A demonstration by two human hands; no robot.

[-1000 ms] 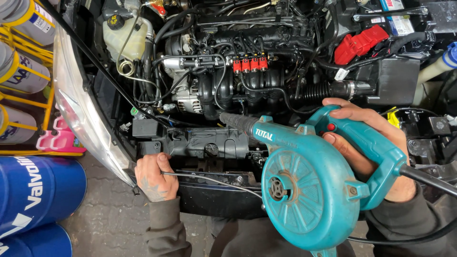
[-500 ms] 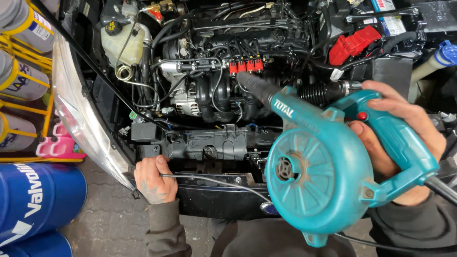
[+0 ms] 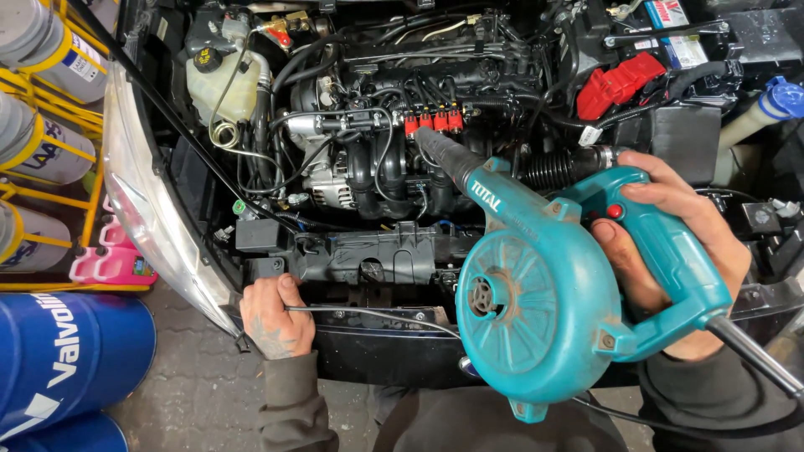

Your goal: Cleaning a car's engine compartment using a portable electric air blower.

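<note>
1. One teal blower [image 3: 544, 310] fills the lower right of the frame, its round fan housing facing the camera and its black nozzle [image 3: 444, 155] pointing up and left into the engine bay.
2. The right hand [image 3: 670, 251] is clamped around the blower's handle, fingers wrapped over the top; one red button [image 3: 615, 211] shows on the handle just beside the fingertips.
3. One black power cord [image 3: 754, 360] leaves the back of the handle toward the lower right corner.
4. The left hand [image 3: 272, 314], lower left of centre, is closed on the front edge of the car, touching a thin metal rod [image 3: 368, 311] that runs to the right along that edge.
5. The nozzle tip sits just beside a row of four red connectors [image 3: 433, 122] on the engine [image 3: 377, 167], in the upper middle.
6. One white fluid tank [image 3: 222, 88] with a black cap stands at the upper left of the bay.
7. One red cover [image 3: 620, 84] lies at the upper right.
8. One headlamp [image 3: 146, 209] curves down the left side.
9. Two blue drums [image 3: 67, 360] lie at the lower left corner, with one pink plastic item [image 3: 113, 264] above them.
10. Three grey canisters [image 3: 38, 151] sit in a yellow rack [image 3: 88, 180] at the far left.
</note>
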